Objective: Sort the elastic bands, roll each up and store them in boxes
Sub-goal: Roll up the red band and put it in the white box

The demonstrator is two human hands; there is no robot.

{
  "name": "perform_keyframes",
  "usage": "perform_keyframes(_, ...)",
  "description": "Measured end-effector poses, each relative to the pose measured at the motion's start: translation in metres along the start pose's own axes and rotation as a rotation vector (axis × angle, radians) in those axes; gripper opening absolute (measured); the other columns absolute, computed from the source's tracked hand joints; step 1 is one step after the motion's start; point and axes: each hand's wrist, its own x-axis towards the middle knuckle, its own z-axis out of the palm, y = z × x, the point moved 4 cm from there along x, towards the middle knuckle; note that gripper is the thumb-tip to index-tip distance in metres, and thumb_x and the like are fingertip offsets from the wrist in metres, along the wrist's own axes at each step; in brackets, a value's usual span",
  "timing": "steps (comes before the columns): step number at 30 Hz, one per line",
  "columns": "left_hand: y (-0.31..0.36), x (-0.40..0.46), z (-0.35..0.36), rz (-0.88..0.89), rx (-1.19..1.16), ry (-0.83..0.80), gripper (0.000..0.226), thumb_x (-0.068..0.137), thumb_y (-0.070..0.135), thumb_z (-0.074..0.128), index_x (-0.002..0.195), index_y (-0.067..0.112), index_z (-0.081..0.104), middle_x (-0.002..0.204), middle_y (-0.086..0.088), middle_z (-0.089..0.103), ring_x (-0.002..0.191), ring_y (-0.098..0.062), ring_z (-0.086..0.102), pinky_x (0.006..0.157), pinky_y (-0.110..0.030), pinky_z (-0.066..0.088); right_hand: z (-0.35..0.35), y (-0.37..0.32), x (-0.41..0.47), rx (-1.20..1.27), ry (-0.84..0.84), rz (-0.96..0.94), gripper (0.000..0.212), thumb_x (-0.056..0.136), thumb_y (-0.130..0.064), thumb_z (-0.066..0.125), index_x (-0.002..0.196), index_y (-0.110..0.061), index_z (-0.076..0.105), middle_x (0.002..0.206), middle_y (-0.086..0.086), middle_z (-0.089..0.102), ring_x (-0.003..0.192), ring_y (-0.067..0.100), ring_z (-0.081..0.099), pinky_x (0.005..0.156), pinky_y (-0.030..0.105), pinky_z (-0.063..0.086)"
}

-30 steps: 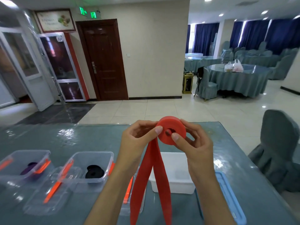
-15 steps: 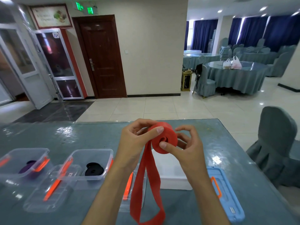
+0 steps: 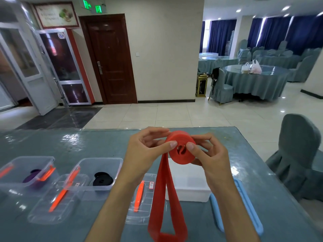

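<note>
Both hands raised over mid-bench. Left hand (image 3: 148,151) and right hand (image 3: 208,154) pinch the red band (image 3: 180,148), thumbs on the near face of its coil, presumably to keep the wraps tight. Unrolled tail hangs as a loop to the near bench edge. White box (image 3: 189,182) directly below, open, unobstructed. To the left, black roll (image 3: 102,179) and purple roll (image 3: 32,176) lie boxed

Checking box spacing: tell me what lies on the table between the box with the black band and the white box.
In the head view, a clear lid with an orange latch lies between the black band's box and the white box; the left forearm and red band's tail cross above.
</note>
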Motion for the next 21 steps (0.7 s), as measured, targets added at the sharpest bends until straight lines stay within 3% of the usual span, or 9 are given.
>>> perform_keyframes(9,-0.010,-0.005,0.002,-0.090,-0.077,-0.080,0.048,0.069,0.034,0.095,0.113,0.030,0.077,0.115,-0.004,0.080,0.109,-0.022,0.077,0.089,-0.026,0.061,-0.001,0.004,-0.006,0.109,0.108,-0.021,0.025,0.074,-0.034,0.087,0.095,-0.027,0.077,0.102,0.007,0.081,0.092,0.023,0.080,0.069,0.033,0.065)
perform_keyframes(14,-0.008,-0.004,-0.005,-0.065,-0.044,-0.089,0.058,0.066,0.032,0.097,0.119,0.029,0.072,0.115,-0.009,0.079,0.110,-0.029,0.076,0.093,-0.039,0.062,-0.006,0.012,-0.005,0.096,-0.062,0.058,0.031,0.072,-0.021,0.097,0.079,-0.029,0.068,0.097,0.010,0.079,0.094,0.031,0.077,0.083,0.044,0.065)
perform_keyframes(17,-0.008,-0.006,0.000,-0.051,-0.020,-0.106,0.055,0.069,0.032,0.095,0.119,0.027,0.071,0.115,-0.008,0.079,0.110,-0.027,0.075,0.094,-0.040,0.062,-0.013,0.012,-0.006,0.067,-0.090,0.071,0.031,0.067,-0.029,0.094,0.079,-0.028,0.066,0.096,0.012,0.079,0.087,0.031,0.078,0.072,0.035,0.064)
perform_keyframes(21,-0.013,-0.012,0.010,-0.014,-0.022,-0.057,0.041,0.076,0.024,0.091,0.114,0.024,0.077,0.115,-0.004,0.079,0.112,-0.019,0.074,0.097,-0.029,0.059,-0.016,0.010,-0.005,0.101,0.028,0.025,0.037,0.067,-0.030,0.096,0.095,-0.029,0.072,0.097,0.008,0.079,0.084,0.027,0.078,0.067,0.031,0.062)
